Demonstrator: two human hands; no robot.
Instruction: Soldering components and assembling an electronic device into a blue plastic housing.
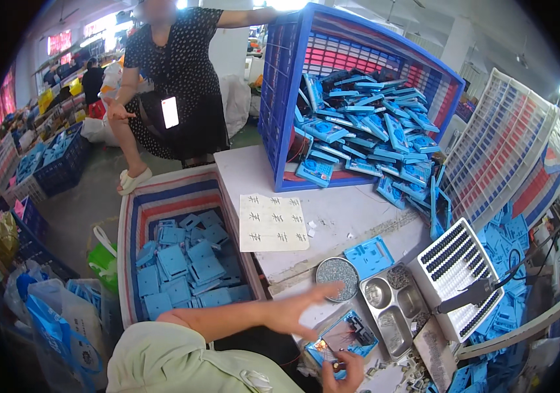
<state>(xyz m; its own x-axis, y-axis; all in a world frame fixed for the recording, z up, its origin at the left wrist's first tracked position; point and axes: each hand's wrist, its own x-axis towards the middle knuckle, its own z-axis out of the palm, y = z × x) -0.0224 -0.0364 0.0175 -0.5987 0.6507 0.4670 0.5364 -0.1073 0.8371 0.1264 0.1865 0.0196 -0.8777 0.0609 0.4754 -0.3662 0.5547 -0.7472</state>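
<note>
My left hand is stretched out flat over the bench, fingers apart, holding nothing, its fingertips close to a round tin of small screws. Low down, my right hand grips the near edge of an open blue plastic case with wires and a small board inside. A second blue case lies just past the tin. A steel divided tray with small parts sits to the right of my hands.
A tipped blue crate spills several blue cases onto the white table, beside a tally sheet. A lined crate with blue cases stands left. A person in a dark dress holds the tipped crate. A white grid tray and electric screwdriver sit right.
</note>
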